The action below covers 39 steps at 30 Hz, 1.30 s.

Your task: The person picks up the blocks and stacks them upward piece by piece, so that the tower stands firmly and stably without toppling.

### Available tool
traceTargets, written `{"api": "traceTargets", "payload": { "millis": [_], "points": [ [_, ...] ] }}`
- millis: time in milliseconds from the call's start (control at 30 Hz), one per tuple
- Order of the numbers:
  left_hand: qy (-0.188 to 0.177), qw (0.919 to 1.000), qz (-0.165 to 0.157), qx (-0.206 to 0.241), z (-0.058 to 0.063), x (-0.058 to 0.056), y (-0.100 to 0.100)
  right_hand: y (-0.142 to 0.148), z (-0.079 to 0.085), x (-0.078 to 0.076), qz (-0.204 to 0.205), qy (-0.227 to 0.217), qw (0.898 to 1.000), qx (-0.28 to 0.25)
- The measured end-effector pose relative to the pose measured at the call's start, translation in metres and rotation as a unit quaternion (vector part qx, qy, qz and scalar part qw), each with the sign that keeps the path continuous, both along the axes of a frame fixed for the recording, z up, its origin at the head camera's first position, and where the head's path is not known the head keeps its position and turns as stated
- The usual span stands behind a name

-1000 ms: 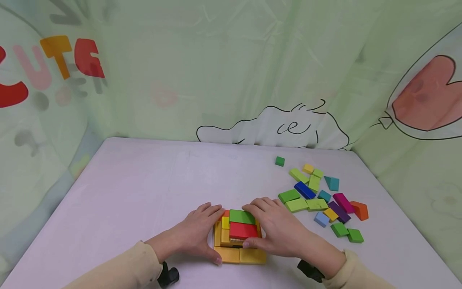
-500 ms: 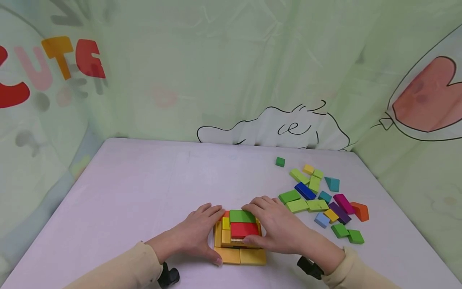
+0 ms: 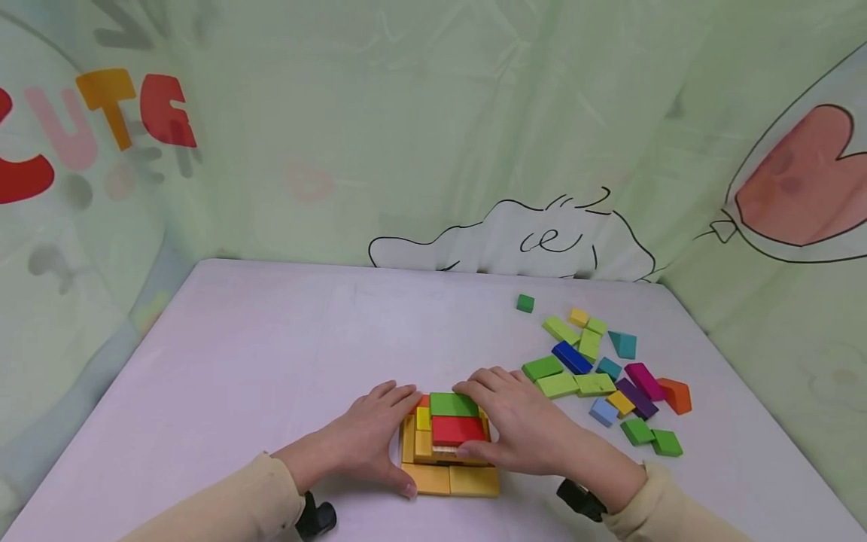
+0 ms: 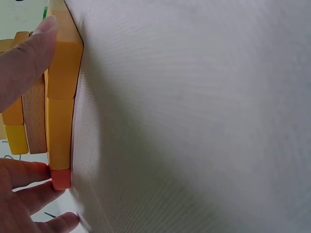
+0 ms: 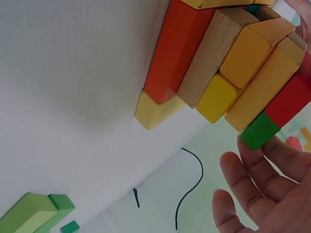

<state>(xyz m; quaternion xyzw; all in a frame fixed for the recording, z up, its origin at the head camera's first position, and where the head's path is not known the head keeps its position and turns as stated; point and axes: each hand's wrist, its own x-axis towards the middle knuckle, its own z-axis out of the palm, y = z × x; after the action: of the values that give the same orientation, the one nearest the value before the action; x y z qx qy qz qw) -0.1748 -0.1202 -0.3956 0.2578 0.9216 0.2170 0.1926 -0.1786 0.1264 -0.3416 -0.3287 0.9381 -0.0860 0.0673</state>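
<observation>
A low layered stack of wooden blocks stands near the front middle of the table, its bottom layer fronted by orange blocks (image 3: 474,482). On top lie a red block (image 3: 458,431) and, behind it, a green block (image 3: 454,404). My right hand (image 3: 524,429) pinches this pair, thumb at the red block's front and fingertips at the green block's far end. My left hand (image 3: 369,429) braces the stack's left side. Its thumb (image 4: 36,51) presses the front corner, while its fingers touch a red-orange block (image 4: 61,179) at the back. Yellow blocks (image 5: 216,98) and bare wood blocks (image 5: 216,53) show between the layers.
Loose blocks lie scattered to the right of the stack, among them a dark blue block (image 3: 572,357), a purple block (image 3: 637,398) and an orange block (image 3: 676,396). A small green cube (image 3: 524,302) sits farther back. Printed curtains (image 3: 433,135) hang around the table (image 3: 271,331).
My right thumb has slid slightly back against the red block's front. My left hand and the loose blocks stay in place.
</observation>
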Motion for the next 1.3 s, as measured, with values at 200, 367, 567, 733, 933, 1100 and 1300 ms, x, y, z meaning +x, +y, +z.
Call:
{"api": "traceTargets", "payload": {
  "millis": [200, 367, 567, 733, 933, 1100, 1300],
  "points": [
    [-0.003, 1.0, 0.0, 0.001, 0.001, 0.0, 0.0, 0.012, 0.008, 0.001, -0.033, 0.008, 0.999, -0.029],
    [-0.007, 1.0, 0.0, -0.002, 0.001, 0.0, 0.0, 0.027, 0.006, 0.003, -0.052, -0.008, 0.998, -0.033],
    [-0.017, 0.9998, 0.005, -0.003, 0.002, 0.0, 0.0, 0.034, -0.001, 0.006, -0.046, -0.017, 0.998, -0.046],
    [-0.021, 0.9998, 0.007, 0.001, 0.0, -0.001, -0.001, 0.035, -0.004, 0.008, -0.032, -0.018, 0.998, -0.049],
    [-0.017, 0.9996, 0.001, 0.021, 0.002, 0.0, -0.002, 0.032, -0.008, 0.012, -0.013, 0.006, 0.999, -0.04],
    [0.008, 0.9989, 0.012, 0.045, 0.018, 0.012, 0.001, 0.026, -0.009, 0.015, -0.017, 0.026, 0.999, -0.025],
    [0.039, 0.9983, 0.019, 0.039, 0.031, 0.035, 0.016, 0.019, -0.011, 0.017, -0.023, 0.027, 0.999, 0.008]
  ]
}}
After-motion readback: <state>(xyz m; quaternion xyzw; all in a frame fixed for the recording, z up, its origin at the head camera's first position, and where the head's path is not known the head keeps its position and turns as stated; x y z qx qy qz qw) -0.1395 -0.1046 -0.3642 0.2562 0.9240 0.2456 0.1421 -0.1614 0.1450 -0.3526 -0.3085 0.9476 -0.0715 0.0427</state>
